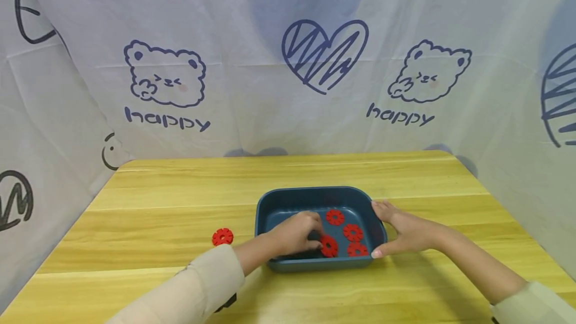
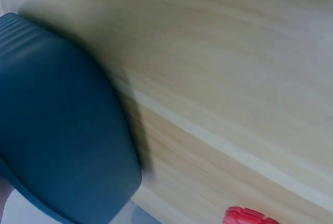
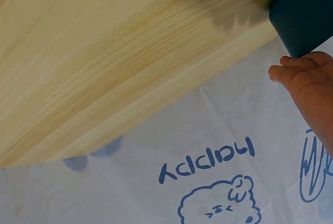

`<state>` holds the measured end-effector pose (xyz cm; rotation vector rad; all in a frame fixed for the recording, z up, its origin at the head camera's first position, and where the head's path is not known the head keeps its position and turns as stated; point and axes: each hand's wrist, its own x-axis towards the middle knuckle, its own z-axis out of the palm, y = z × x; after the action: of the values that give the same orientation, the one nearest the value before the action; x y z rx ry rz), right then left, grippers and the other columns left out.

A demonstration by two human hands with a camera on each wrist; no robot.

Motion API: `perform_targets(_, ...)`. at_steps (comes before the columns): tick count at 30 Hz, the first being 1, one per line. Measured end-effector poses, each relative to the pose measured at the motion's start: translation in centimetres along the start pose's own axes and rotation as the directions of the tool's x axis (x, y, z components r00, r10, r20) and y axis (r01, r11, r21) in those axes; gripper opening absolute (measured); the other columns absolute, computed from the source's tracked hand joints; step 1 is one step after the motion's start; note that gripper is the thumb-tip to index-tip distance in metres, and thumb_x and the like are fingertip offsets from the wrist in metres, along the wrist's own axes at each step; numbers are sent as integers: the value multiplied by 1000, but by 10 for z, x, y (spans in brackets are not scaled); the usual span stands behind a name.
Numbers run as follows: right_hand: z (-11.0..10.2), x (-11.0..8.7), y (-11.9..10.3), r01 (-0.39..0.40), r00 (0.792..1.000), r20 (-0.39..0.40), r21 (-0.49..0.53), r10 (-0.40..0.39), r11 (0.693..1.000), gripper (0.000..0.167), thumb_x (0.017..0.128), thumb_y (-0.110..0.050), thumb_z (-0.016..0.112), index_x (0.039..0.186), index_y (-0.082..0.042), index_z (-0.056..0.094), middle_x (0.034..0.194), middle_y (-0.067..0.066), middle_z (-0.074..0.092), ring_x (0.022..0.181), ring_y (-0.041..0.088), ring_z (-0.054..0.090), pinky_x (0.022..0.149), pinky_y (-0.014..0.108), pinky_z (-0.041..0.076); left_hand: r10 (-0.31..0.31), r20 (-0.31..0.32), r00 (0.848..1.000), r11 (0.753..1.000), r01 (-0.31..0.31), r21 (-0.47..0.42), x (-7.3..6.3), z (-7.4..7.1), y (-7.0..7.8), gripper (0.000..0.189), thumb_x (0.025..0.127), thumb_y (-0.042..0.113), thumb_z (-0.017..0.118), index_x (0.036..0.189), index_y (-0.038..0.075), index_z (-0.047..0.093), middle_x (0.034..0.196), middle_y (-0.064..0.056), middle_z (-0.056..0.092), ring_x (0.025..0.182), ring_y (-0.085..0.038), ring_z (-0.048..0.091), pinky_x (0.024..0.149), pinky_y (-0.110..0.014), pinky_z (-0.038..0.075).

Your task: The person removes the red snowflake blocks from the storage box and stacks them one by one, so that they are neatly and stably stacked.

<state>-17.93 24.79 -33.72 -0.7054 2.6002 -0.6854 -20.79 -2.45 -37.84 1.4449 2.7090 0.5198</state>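
Observation:
A dark blue rectangular basin (image 1: 315,264) stands on the wooden table. My left hand (image 1: 294,234) reaches inside it, pinching a red notched toy disc (image 1: 330,247) between thumb and fingers. Right of that disc, several more lie on the basin floor, among them a red disc (image 1: 353,233). My right hand (image 1: 405,229) holds the basin's right end, thumb at the near corner and fingers at the far one. In the right wrist view the right hand (image 3: 310,78) touches the basin's outer wall (image 3: 304,13). The left wrist view shows the basin's outside (image 2: 62,109), not the left fingers.
One red disc (image 1: 222,236) lies on the table left of the basin, beyond the left sleeve (image 1: 211,276). A white printed cloth (image 1: 243,89) hangs behind the table's far edge and along both sides. The wooden tabletop (image 1: 171,189) extends around the basin.

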Motion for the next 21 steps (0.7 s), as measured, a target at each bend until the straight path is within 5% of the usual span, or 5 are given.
perform_targets(21, -2, 0, -2, -5, 1000, 6, 8, 5, 1000, 110, 74, -47, 73, 142, 15, 12, 150, 32, 9, 135, 54, -1, 105, 68, 11, -58, -197, 979, 996, 44, -77, -30, -22, -5, 20, 82, 20, 71, 96, 5, 72, 99, -5, 62, 94, -18, 58, 82, -28, 52)
